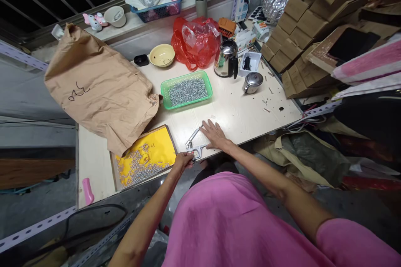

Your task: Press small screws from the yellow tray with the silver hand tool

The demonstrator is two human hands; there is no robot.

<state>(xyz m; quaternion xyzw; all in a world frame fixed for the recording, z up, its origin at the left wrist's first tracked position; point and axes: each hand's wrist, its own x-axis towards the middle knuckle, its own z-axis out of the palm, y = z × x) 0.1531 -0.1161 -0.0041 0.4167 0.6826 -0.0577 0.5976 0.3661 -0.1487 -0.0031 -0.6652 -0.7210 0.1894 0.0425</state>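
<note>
At the table's front edge lies a small silvery metal hand tool with two arms spread apart and a spring-like part between them. My right hand rests at the tips of these arms, its fingers stretched and spread, the thumb side by the lower arm. My left hand is closed in a pinch at the tool's left end; what sits between its fingertips is too small to make out. Left of it, a shallow tray with a yellow lining bears many small metal pins. Beyond my hands stands a green plastic basket full of similar pins.
A large brown paper sack leans over the tray. Behind the basket are a yellow bowl, a red plastic bag, a steel kettle and a lidded metal cup. Cardboard boxes are stacked at right; a pink handle lies front left.
</note>
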